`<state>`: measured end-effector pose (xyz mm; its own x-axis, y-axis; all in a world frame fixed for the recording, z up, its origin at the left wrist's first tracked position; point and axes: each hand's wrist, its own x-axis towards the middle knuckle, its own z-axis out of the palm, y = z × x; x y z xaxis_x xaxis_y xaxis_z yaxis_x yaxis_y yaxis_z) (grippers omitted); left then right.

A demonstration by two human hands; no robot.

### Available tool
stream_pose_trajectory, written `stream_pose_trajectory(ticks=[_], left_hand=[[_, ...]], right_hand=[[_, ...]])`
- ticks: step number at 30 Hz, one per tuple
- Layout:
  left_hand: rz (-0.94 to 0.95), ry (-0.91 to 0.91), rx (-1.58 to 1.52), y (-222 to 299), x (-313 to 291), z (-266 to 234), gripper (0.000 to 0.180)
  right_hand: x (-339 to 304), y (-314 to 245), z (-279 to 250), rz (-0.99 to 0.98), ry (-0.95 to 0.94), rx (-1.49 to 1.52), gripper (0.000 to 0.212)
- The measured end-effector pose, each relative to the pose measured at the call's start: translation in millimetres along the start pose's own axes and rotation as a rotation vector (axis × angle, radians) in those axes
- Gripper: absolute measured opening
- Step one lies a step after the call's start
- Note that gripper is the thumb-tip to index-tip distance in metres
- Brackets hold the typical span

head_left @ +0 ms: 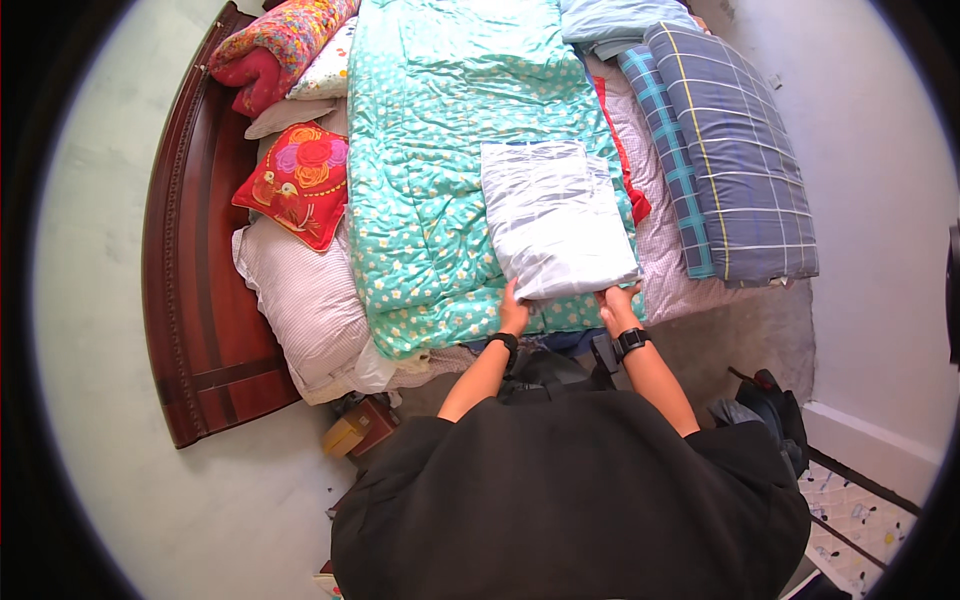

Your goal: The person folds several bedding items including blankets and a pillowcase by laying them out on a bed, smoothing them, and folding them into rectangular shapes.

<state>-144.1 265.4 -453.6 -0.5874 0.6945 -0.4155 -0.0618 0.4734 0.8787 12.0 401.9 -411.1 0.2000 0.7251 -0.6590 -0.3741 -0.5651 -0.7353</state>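
A folded pale grey-white sheet (560, 215) with faint checks lies on a turquoise flowered quilt (420, 200) spread across the bed. At its near left corner, my left hand (514, 312) is closed on the edge, thumb on top. My right hand (618, 306) pinches the near right corner, with some fingers hidden under the cloth. The sheet's near edge curves a little between my hands, and its far part rests flat on the quilt.
Along the bed's right side lies a folded dark plaid quilt (745, 150). A red embroidered cushion (300, 185) and a striped pillow (300, 300) sit by the wooden headboard (195, 260) at left. Boxes (365, 425) stand on the floor below. A dark bag (775, 410) is at right.
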Motion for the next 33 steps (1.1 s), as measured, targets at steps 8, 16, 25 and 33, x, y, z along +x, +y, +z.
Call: stream_pose_trajectory(ticks=[8, 16, 25, 33], left_hand=[[0.62, 0.168, 0.397, 51.4, -22.7, -116.3, 0.044], [0.84, 0.087, 0.387, 153.9, -61.8, -180.3, 0.037], [0.712, -0.172, -0.073, 303.6, -160.4, -102.6, 0.031], [0.441, -0.92, -0.044, 330.6, -200.9, 72.1, 0.026]], right_hand=[[-76.2, -38.7, -13.2, -0.729, -0.451, -0.707, 0.075], [-111.1, -64.2, -34.5, -0.348, -0.541, -0.14, 0.02], [-232.7, -204.9, -121.3, -0.595, -0.297, 0.068, 0.021], [-212.1, -254.5, -302.7, -0.812, 0.149, 0.36, 0.014]])
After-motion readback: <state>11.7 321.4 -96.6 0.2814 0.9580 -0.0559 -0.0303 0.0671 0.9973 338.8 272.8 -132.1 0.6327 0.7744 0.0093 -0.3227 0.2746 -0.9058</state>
